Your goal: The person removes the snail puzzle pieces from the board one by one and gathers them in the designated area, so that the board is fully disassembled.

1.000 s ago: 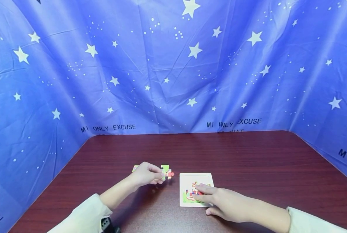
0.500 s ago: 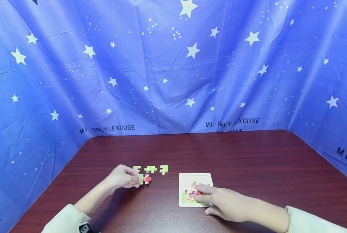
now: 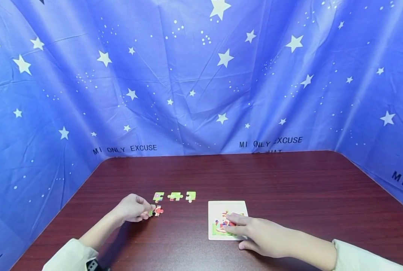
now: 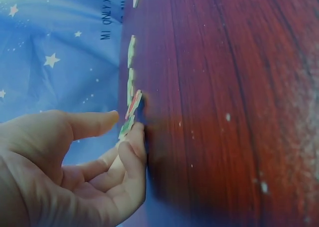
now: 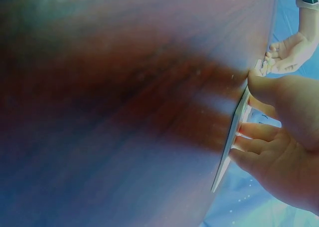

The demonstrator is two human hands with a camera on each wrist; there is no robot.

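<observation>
Jigsaw piece (image 3: 158, 210): gripped at one side by the left hand (image 3: 132, 208), near loose pieces (image 3: 175, 196) on the desk (image 3: 276, 188), with the right hand (image 3: 260, 236) laid straight-fingered on the puzzle tray (image 3: 216, 209). Looks light, thin, stiff; probably handles best pinched by the edges, off its red knob (image 3: 161, 211).

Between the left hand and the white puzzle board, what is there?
In the head view: the puzzle piece the left hand holds, then table; three loose pieces lie farther back.
</observation>
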